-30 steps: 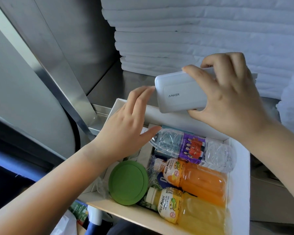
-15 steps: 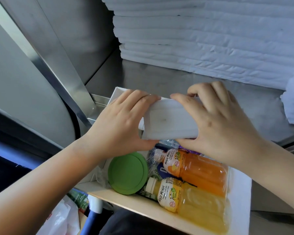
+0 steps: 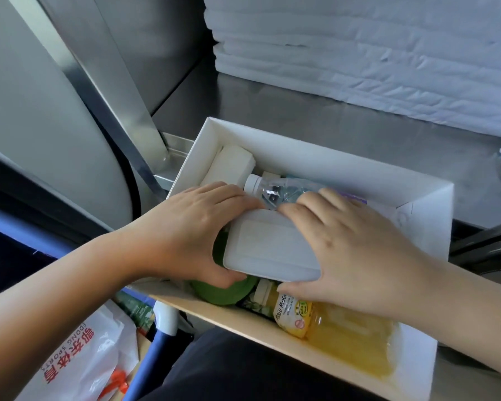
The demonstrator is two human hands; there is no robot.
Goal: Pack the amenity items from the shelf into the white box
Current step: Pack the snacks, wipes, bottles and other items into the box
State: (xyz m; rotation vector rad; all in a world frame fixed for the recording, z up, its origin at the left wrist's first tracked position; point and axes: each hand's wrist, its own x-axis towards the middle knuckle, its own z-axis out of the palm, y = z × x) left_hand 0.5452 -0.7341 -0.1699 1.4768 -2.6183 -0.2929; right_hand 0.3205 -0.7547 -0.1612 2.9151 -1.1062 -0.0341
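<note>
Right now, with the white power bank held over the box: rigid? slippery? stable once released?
Probably rigid: the white power bank keeps straight edges under the left hand and right hand. Likely a bit slippery, since its shell looks smooth. It may rock once released, because it is over uneven contents: the green lid and the round water bottle.

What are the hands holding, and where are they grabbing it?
A white power bank. The left hand grips its left end, the right hand its right end, over the white box.
</note>
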